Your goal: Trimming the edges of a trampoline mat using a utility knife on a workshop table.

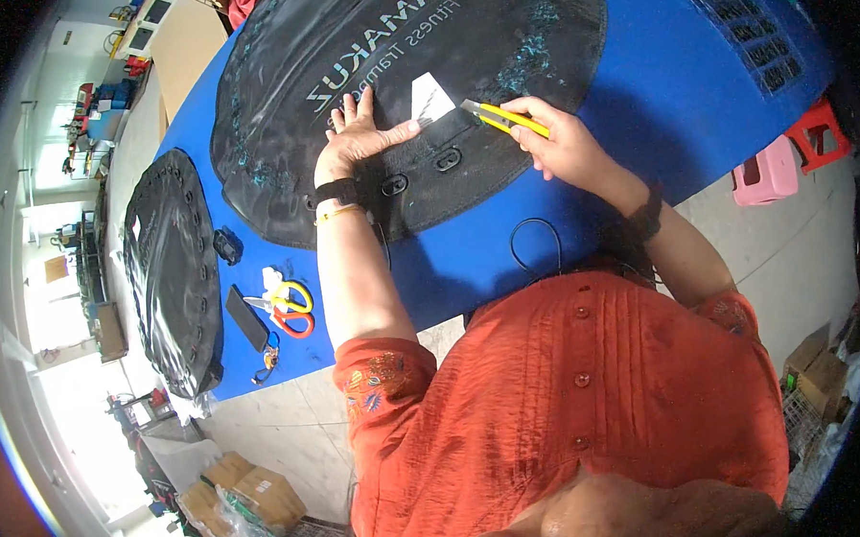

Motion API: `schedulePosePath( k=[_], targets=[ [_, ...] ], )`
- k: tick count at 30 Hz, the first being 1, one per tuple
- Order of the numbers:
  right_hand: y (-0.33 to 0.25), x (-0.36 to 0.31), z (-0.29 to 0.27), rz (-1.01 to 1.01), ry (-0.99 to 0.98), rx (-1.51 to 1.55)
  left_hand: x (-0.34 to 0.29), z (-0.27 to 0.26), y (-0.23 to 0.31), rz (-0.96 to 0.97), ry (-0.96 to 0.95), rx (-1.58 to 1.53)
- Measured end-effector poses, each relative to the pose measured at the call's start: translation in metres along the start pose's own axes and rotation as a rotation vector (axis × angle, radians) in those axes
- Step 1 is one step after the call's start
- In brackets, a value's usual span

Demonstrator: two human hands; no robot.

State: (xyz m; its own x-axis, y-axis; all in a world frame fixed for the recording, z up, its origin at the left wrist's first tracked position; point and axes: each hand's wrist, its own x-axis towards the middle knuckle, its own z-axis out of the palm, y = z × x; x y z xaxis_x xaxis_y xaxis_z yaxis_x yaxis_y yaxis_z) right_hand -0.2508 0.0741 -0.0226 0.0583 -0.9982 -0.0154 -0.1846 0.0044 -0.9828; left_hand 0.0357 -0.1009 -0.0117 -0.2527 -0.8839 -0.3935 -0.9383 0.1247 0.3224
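Note:
A large round black trampoline mat (278, 93) with pale lettering lies across the blue table. My left hand (359, 137) rests on it with fingers spread, the thumb reaching to the edge of a white paper piece (430, 98) with dark marks. In my right hand (564, 146) is a yellow utility knife (507, 118), its tip pointing left toward the paper's right corner. Whether the tip touches the mat I cannot tell. Two dark oval fittings, one of them a ring (446, 159), sit near the mat's near edge.
On the blue table (637, 178) to the left lie scissors (290, 305) with yellow and red handles, a dark flat phone-like slab (247, 318) and a smaller black mat (173, 280). A black cable loop (536, 245) is by the near edge. Pink (766, 172) and red stools stand right.

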Motion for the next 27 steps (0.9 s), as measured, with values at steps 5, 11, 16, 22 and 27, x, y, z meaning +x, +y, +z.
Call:
schedulePosePath(
  k=[5,11,16,22,27],
  targets=[
    [-0.003,0.000,0.000,0.010,-0.008,-0.011,-0.005,0.009,0.009,-0.026,0.022,0.127],
    [0.002,-0.001,-0.001,0.012,-0.011,-0.001,-0.002,0.007,0.010,-0.022,0.012,0.095],
    [0.000,-0.004,0.001,-0.004,0.011,0.006,-0.004,0.002,0.009,-0.016,0.004,0.044],
    [-0.002,-0.005,0.001,0.025,0.005,-0.035,-0.001,0.005,0.009,-0.019,0.005,0.018],
    [-0.001,-0.011,-0.002,-0.130,0.024,-0.179,-0.001,0.006,0.007,-0.020,0.012,-0.005]
  ],
)
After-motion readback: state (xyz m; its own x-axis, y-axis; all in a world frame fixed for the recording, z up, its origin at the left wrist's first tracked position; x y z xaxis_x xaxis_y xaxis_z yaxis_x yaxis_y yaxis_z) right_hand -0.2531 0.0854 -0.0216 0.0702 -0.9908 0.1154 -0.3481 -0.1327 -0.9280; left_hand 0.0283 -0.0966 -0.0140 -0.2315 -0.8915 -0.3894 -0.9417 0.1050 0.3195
